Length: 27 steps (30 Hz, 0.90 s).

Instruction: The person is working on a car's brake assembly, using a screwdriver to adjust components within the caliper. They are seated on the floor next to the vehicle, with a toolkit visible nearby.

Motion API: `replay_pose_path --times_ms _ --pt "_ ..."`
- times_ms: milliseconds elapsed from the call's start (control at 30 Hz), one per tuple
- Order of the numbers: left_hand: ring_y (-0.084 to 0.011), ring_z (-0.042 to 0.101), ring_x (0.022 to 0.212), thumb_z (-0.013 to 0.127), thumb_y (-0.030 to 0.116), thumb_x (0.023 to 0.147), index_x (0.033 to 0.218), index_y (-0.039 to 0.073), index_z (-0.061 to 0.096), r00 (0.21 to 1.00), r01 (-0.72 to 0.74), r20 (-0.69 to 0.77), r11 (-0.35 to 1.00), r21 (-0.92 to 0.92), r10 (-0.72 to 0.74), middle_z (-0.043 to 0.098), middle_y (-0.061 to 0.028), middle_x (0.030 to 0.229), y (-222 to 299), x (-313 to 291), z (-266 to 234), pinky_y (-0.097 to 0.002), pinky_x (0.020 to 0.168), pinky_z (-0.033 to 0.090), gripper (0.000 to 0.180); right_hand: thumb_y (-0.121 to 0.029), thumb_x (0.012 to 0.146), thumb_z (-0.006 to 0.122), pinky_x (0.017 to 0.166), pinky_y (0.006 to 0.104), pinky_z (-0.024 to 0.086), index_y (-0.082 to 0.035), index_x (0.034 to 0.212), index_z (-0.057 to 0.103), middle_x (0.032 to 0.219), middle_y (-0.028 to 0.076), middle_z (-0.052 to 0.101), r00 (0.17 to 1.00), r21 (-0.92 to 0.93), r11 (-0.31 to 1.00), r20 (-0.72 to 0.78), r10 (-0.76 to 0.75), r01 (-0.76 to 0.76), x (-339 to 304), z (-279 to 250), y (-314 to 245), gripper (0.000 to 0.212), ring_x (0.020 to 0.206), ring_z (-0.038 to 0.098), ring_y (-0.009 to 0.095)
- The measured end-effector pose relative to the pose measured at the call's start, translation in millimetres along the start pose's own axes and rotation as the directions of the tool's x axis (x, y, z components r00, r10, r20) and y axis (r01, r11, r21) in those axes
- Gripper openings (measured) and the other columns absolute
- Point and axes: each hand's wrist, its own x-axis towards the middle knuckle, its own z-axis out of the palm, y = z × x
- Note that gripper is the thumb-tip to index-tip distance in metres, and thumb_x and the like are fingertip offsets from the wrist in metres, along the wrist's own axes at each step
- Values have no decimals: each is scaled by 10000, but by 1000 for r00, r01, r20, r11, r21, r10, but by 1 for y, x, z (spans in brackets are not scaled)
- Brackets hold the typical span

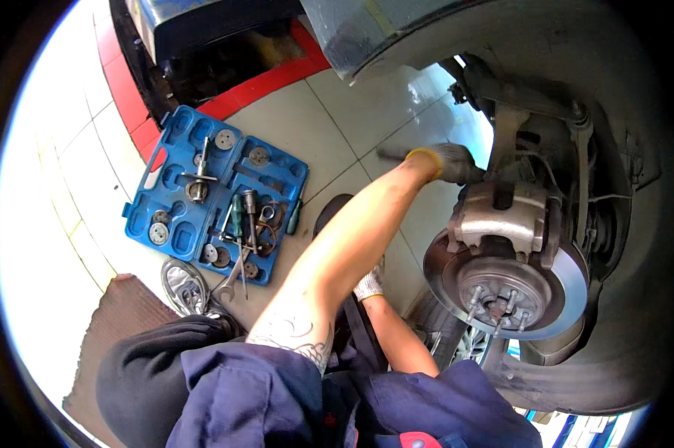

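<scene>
The brake caliper (494, 224) sits just near-right of the left hand (456, 163); I cannot tell its fingers' state, nor that of the right hand (370, 284).

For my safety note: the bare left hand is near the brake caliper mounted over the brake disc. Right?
Not bare: the head view shows the left hand in a grey glove. It is near the brake caliper mounted over the brake disc.

Shiny metal caliper (499, 219), glove (455, 163) probably knitted cloth
</scene>
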Motion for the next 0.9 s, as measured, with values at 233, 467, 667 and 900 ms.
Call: replay_pose_path --times_ms 233,467,667,900 --pt "-335 599 1098 468 445 926 1142 59 646 983 -68 -177 995 -69 54 635 -172 1171 -8 -16 24 -402 934 466 477 -341 899 528 960 522 389 -42 1305 467 1336 213 451 759 -254 737 -17 -651 627 -43 -18 30 507 1203 459 375" --pt "-367 593 1064 447 567 900 1148 52 642 982 -78 -186 843 -533 -26 627 -226 1146 -3 -24 48 -402 924 432 604 -308 885 610 862 418 514 4 1219 530 1180 206 568 356 514 630 535 -766 582 -161 -251 27 464 1014 616 334" --pt "-327 622 1065 557 475 864 1114 104 686 996 72 -67 953 295 -54 650 -140 1163 -16 6 2 -396 916 473 466 -236 880 624 869 392 528 -59 1276 543 1174 166 611 450 44 480 283 -847 876 -129 -402 0 441 1019 634 305" --pt "-321 629 1069 541 332 874 1055 72 706 989 83 -146 914 398 -26 660 -156 1145 32 1 5 -437 953 445 358 -449 937 523 972 414 462 -118 1397 418 1274 169 574 907 -455 794 90 -410 404 38 -396 -20 576 1118 592 292"
